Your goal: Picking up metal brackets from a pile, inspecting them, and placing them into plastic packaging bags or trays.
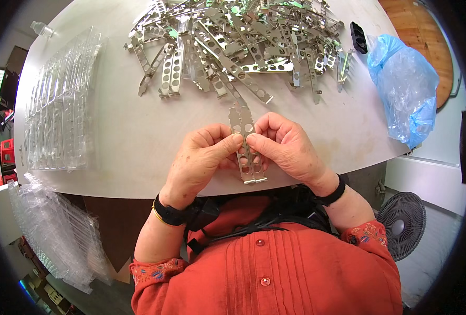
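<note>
Close to the table's near edge, my left hand [197, 160] and my right hand [292, 149] hold two flat metal brackets side by side, long edges touching. The left bracket [235, 116] is pinched by my left thumb and fingers; the right bracket [247, 116] by my right. Both are slim and silvery, with a row of round holes, a notched far end and a bent near end. My thumbs press on their faces, and the fingers behind are partly hidden. Beyond my hands lies a big heap of similar metal brackets [254, 47], jumbled together.
Clear ribbed plastic trays [60, 105] lie on the left of the white table [133, 142]. More clear trays [62, 231] are stacked below its left edge. A blue plastic bag [403, 86] and a black part [358, 38] lie at right. A fan [402, 226] stands at lower right.
</note>
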### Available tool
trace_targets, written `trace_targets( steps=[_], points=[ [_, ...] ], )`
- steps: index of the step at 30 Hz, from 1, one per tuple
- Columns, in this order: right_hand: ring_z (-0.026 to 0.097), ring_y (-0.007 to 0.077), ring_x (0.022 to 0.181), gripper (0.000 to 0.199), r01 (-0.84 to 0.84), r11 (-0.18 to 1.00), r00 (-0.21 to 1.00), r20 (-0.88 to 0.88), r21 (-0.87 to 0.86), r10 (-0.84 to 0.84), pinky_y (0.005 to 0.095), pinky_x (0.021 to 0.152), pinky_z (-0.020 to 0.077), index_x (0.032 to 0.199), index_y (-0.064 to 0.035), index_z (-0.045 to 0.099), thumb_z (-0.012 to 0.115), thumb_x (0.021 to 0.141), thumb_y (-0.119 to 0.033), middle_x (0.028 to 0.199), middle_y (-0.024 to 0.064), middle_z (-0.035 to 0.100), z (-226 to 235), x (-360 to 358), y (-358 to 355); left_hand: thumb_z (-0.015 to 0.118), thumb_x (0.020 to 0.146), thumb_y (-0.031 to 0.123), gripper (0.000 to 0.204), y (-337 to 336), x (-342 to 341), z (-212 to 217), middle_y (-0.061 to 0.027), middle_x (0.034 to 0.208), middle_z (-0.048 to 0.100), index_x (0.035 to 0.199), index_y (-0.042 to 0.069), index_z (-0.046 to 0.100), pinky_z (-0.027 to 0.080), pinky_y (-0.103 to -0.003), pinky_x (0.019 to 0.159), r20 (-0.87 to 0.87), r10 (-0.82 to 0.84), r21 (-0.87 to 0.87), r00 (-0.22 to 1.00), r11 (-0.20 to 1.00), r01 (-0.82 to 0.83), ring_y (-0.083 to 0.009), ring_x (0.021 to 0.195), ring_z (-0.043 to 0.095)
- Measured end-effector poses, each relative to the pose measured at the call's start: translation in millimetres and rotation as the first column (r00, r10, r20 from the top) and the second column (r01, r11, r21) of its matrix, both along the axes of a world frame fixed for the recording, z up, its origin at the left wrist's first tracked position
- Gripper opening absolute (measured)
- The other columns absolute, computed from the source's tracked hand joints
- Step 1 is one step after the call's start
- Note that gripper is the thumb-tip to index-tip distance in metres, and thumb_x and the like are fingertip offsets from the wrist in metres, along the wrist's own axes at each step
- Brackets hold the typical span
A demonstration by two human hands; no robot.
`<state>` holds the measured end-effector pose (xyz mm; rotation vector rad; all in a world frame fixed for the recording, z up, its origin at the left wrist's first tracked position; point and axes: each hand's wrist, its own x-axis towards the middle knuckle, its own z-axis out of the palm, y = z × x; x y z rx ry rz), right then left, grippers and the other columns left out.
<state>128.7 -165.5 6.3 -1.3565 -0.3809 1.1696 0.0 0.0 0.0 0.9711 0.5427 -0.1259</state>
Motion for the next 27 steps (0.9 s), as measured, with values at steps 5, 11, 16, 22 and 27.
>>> trace_targets(
  steps=[5, 11, 16, 22, 27],
  points=[
    [0.062, 0.0059, 0.066, 0.015, 0.01, 1.0, 1.0, 0.001, 0.018, -0.01, 0.0209, 0.057, 0.0525, 0.102, -0.0037, 0.058, 0.063, 0.1, -0.018, 0.083, 0.0016, 0.067, -0.8, 0.5, 0.9, 0.065, 0.1, 0.023, 0.024, -0.3, 0.4, 3.7, -0.0045, 0.094, 0.069, 0.106, 0.0, 0.066, 0.056, -0.025, 0.073, 0.006, 0.018, 0.016, 1.0, 1.0, -0.018, -0.0109, 0.083, 0.067],
    [0.06, 0.006, 0.068, 0.017, 0.036, 0.999, 0.999, 0.009, 0.041, -0.037, 0.0216, 0.059, 0.0519, 0.105, -0.0036, 0.057, 0.062, 0.102, -0.019, 0.085, 0.0007, 0.064, -4.8, 1.2, -2.4, 0.065, 0.1, 0.024, 0.023, -0.5, -2.3, 2.8, -0.0051, 0.097, 0.068, 0.104, 0.001, 0.064, 0.057, -0.027, 0.074, 0.024, 0.035, -0.034, 0.999, 0.999, -0.034, -0.0119, 0.085, 0.067],
    [0.06, 0.0063, 0.071, 0.015, 0.07, 0.994, 0.997, -0.017, 0.082, -0.069, 0.0224, 0.064, 0.0514, 0.106, -0.0044, 0.057, 0.059, 0.103, -0.02, 0.087, -0.0002, 0.064, -4.4, 0.8, -5.1, 0.061, 0.102, 0.021, 0.018, -1.1, -3.9, -3.9, -0.012, 0.107, 0.07, 0.097, 0.003, 0.06, 0.059, -0.031, 0.078, 0.08, 0.057, -0.101, 0.995, 0.994, -0.049, -0.0159, 0.088, 0.069],
    [0.06, 0.0077, 0.076, 0.014, 0.141, 0.973, 0.978, -0.178, 0.18, -0.109, 0.0233, 0.07, 0.0511, 0.106, -0.0051, 0.058, 0.058, 0.104, -0.019, 0.088, 0.0005, 0.064, -9.4, 1.0, -10.7, 0.059, 0.104, 0.021, 0.019, -7.9, -3.6, 5.9, -0.0164, 0.112, 0.07, 0.095, 0.004, 0.058, 0.06, -0.034, 0.081, 0.09, 0.09, -0.126, 0.992, 0.989, -0.078, -0.0205, 0.09, 0.071],
    [0.061, 0.0086, 0.075, 0.014, 0.147, 0.962, 0.969, -0.227, 0.23, -0.094, 0.0238, 0.07, 0.0516, 0.106, -0.005, 0.058, 0.058, 0.104, -0.019, 0.088, 0.0011, 0.064, -9.7, 2.0, -14.3, 0.059, 0.103, 0.024, 0.022, -4.9, -5.1, 8.4, -0.0137, 0.102, 0.072, 0.096, 0.004, 0.058, 0.059, -0.033, 0.079, 0.08, 0.034, -0.067, 0.996, 0.997, -0.029, -0.0196, 0.086, 0.071]
  ],
)
